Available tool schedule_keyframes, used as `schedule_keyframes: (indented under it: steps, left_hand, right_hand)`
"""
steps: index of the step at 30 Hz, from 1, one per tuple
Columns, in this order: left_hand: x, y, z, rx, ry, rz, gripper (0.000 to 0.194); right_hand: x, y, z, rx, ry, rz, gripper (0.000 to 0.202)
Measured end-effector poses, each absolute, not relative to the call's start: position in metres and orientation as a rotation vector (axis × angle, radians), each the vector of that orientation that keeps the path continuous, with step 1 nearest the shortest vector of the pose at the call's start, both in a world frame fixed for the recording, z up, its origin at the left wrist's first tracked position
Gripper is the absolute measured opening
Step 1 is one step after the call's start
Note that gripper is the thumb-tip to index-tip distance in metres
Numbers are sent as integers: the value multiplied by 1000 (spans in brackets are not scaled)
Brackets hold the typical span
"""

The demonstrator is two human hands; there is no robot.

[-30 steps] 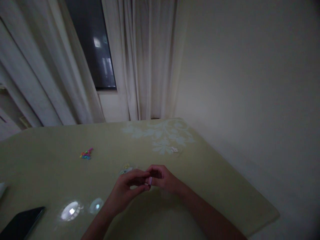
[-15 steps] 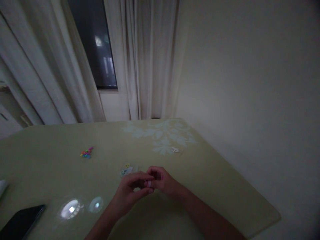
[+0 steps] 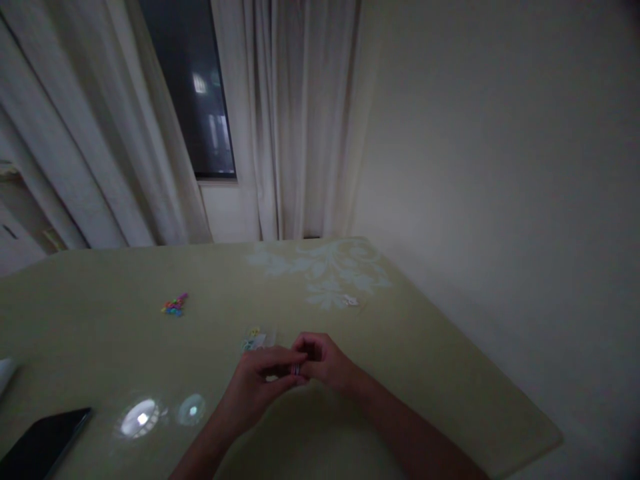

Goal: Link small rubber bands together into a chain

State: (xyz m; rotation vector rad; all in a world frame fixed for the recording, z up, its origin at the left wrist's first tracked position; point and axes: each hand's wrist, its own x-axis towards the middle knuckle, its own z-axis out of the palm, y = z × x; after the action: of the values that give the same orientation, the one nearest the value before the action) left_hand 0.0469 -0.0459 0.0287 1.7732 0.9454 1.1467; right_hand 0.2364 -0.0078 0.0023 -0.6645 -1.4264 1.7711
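My left hand [image 3: 260, 385] and my right hand [image 3: 330, 365] meet above the near middle of the table. Between their fingertips is a small pinkish object with a pale band [image 3: 296, 369], too small and dim to name. The fingers of both hands are closed on it, the left from the left side and the right from the right. Just behind my left hand lies a clear bag [image 3: 257, 339] with yellow and green small pieces, partly hidden by the hand.
Small multicoloured pieces [image 3: 175, 305] lie in a pile on the greenish table [image 3: 210, 287]. Small white pieces [image 3: 351, 301] lie farther right. A dark flat device [image 3: 45, 443] rests at the near left, with a white object [image 3: 5, 373] behind it. Wall and curtains stand beyond.
The small object between my fingertips has turned slightly, and my left fingers have shifted a little. My right hand has barely moved.
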Motion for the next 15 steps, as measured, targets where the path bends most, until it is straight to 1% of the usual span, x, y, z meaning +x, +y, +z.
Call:
schedule_keyframes:
  steps: [2, 8, 15]
  left_hand:
    - [47, -45, 28, 1792, 948, 1151, 18]
    - [49, -45, 19, 1778, 912, 1182, 34]
    - [50, -43, 14, 1847, 881, 1187, 42]
  right_hand:
    - [236, -7, 1, -661, -1425, 1785, 42]
    - [236, -5, -5, -667, -1430, 1745, 49]
    - [235, -3, -7, -714, -1485, 1708, 53]
